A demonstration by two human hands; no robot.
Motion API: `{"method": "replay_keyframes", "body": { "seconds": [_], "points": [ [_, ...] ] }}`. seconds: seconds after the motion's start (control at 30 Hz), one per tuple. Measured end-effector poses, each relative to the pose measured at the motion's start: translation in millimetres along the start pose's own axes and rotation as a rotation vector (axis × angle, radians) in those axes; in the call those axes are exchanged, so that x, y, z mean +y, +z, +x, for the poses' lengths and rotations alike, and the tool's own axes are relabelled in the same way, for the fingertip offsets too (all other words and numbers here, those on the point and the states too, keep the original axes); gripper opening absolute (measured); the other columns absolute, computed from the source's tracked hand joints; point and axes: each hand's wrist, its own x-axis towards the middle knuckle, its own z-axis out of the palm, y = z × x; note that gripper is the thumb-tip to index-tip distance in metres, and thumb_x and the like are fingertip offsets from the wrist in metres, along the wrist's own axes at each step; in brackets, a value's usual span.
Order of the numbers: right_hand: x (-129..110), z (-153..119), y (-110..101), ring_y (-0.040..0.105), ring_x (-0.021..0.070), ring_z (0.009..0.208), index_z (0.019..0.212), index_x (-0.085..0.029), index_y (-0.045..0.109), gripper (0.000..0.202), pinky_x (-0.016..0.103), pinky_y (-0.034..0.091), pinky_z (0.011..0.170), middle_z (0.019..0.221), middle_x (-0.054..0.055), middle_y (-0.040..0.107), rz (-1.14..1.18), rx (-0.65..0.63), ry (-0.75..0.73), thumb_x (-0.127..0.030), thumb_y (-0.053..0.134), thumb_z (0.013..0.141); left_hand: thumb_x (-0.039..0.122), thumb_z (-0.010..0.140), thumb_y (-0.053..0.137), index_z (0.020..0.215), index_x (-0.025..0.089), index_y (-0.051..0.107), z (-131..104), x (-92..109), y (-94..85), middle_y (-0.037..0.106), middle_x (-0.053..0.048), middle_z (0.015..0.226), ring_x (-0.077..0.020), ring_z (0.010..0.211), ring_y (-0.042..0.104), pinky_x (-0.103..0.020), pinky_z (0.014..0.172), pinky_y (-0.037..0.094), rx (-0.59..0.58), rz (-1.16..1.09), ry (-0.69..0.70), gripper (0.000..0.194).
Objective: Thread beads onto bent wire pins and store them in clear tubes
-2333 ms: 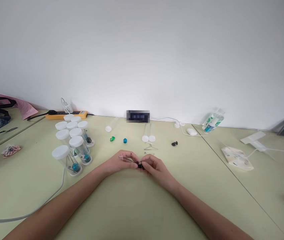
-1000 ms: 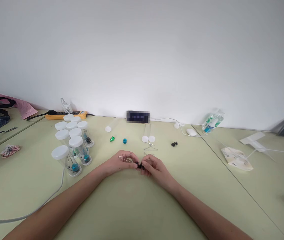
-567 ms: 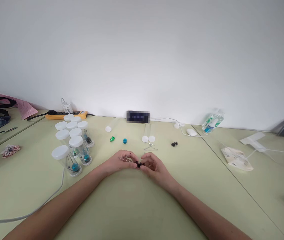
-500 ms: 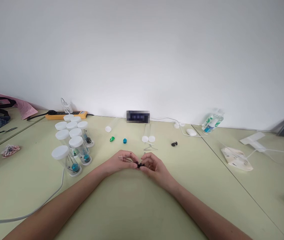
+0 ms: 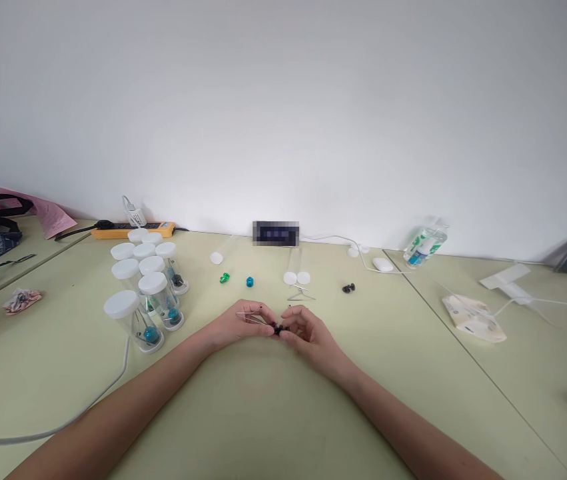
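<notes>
Low over the table, my left hand pinches a small black part with thin metal rods; the rods stick out to the left across my fingers. Fingertips of my right hand close on the right side of the same black part. Its exact kind is too small to make out. Beyond my hands lie bent thin metal rods, a shiny blue ball, a green shiny piece and small black pieces.
Several clear tubes with white caps stand at left, holding rods and coloured balls. Two clear tubes lie at the back near a dark display. An orange power strip, a bottle and a white cable are around.
</notes>
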Motion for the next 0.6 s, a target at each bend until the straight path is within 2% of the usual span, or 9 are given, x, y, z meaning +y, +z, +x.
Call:
{"method": "replay_keyframes", "body": {
  "seconds": [0.07, 0.17, 0.33, 0.47, 0.6],
  "points": [
    [-0.3, -0.1, 0.0, 0.050, 0.0118, 0.064, 0.096, -0.023, 0.050, 0.031, 0.025, 0.038, 0.058, 0.082, 0.001, 0.060, -0.004, -0.003, -0.002, -0.045, 0.061, 0.078, 0.029, 0.068, 0.071, 0.086, 0.015, 0.065, 0.2, 0.0, -0.2, 0.069, -0.006, 0.088, -0.0179, 0.081, 0.063, -0.028, 0.073, 0.046, -0.005, -0.006, -0.004, 0.023],
    [-1.7, -0.5, 0.0, 0.050, 0.0124, 0.063, 0.095, -0.022, 0.051, 0.028, 0.026, 0.039, 0.061, 0.069, 0.000, 0.059, 0.017, -0.044, 0.016, -0.048, 0.047, 0.087, 0.028, 0.068, 0.071, 0.085, 0.015, 0.066, 0.1, 0.3, -0.2, 0.069, -0.007, 0.091, -0.0188, 0.086, 0.063, -0.030, 0.079, 0.046, -0.027, -0.008, 0.022, 0.022],
    [-3.2, -0.4, 0.6, 0.052, 0.0126, 0.067, 0.096, -0.023, 0.052, 0.031, 0.025, 0.039, 0.060, 0.082, 0.001, 0.060, -0.003, -0.018, -0.004, -0.047, 0.060, 0.078, 0.029, 0.068, 0.071, 0.086, 0.015, 0.065, -0.5, 0.2, 0.6, 0.069, -0.007, 0.086, -0.0185, 0.081, 0.064, -0.029, 0.074, 0.047, -0.010, -0.015, 0.006, 0.023],
    [-3.8, -0.4, 1.2, 0.049, 0.0125, 0.062, 0.090, -0.021, 0.053, 0.030, 0.025, 0.038, 0.060, 0.068, 0.000, 0.057, 0.022, -0.037, 0.020, -0.050, 0.045, 0.087, 0.028, 0.067, 0.072, 0.083, 0.015, 0.066, -0.2, -0.3, 0.7, 0.069, -0.006, 0.090, -0.0197, 0.086, 0.063, -0.031, 0.079, 0.046, -0.023, -0.020, 0.023, 0.022],
    [-2.8, -1.0, 0.1, 0.047, 0.0111, 0.062, 0.089, -0.022, 0.053, 0.027, 0.023, 0.035, 0.056, 0.075, -0.002, 0.055, -0.026, 0.000, 0.026, -0.046, 0.061, 0.078, 0.030, 0.069, 0.070, 0.085, 0.016, 0.065, -0.3, -0.4, 0.3, 0.069, -0.005, 0.086, -0.0183, 0.081, 0.063, -0.029, 0.073, 0.047, 0.000, -0.009, -0.012, 0.022]
  ]
}}
